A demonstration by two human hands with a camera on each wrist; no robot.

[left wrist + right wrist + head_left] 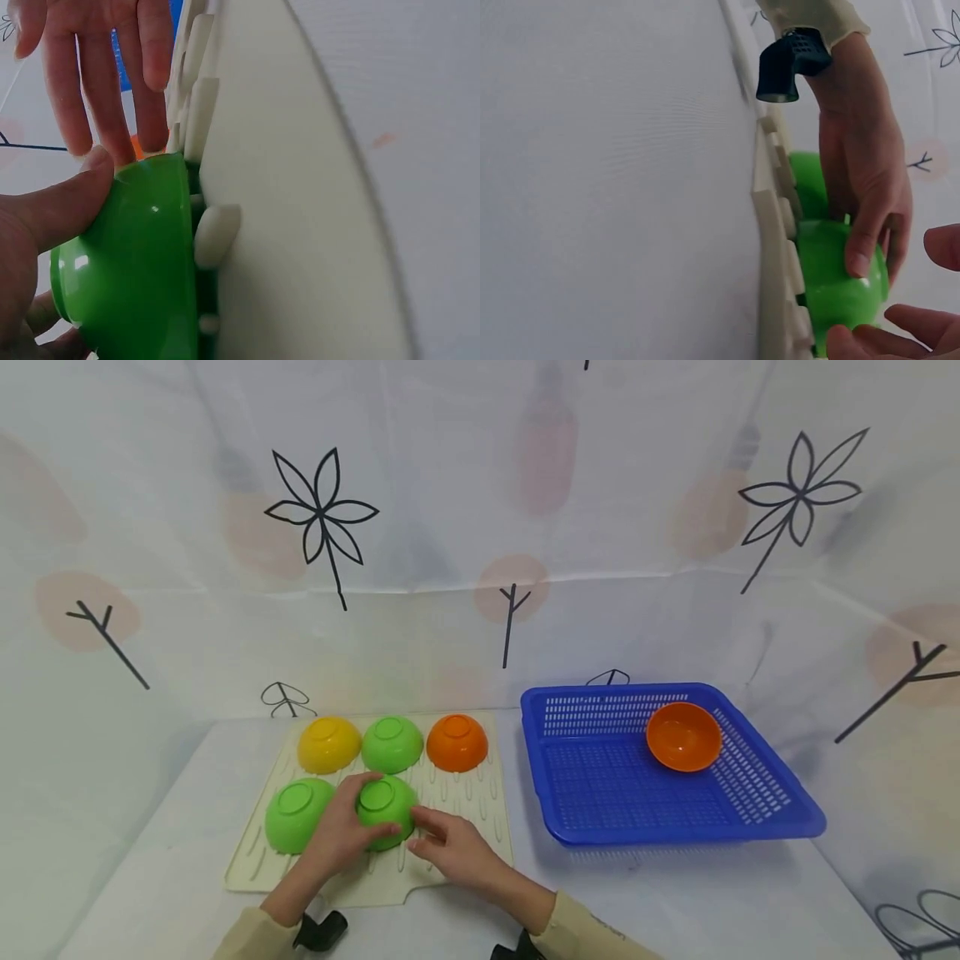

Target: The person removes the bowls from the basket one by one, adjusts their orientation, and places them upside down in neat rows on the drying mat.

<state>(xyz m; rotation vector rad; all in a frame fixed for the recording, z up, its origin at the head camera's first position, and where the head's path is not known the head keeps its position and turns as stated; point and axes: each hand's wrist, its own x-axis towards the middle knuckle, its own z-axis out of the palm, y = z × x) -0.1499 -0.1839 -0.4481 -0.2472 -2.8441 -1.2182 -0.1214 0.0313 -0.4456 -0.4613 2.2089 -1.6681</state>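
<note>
My left hand (345, 831) grips an upside-down green bowl (388, 814) at the front of the cream drying mat (465, 814). In the left wrist view its thumb lies across the side of the bowl, whose rim faces the ridged mat. My right hand (459, 852) is at the bowl's right side, fingers extended and not wrapped round it; whether the fingertips touch it is hard to tell. Left of my left hand, another green bowl (296, 817) sits upside down. Behind stand upturned yellow (328, 745), green (392, 745) and orange (457, 743) bowls in a row.
A blue plastic basket (600, 802) stands on the white table (480, 935) to the right. Inside it, an orange bowl (684, 739) leans near the right side. A white patterned cloth (450, 510) hangs behind the table.
</note>
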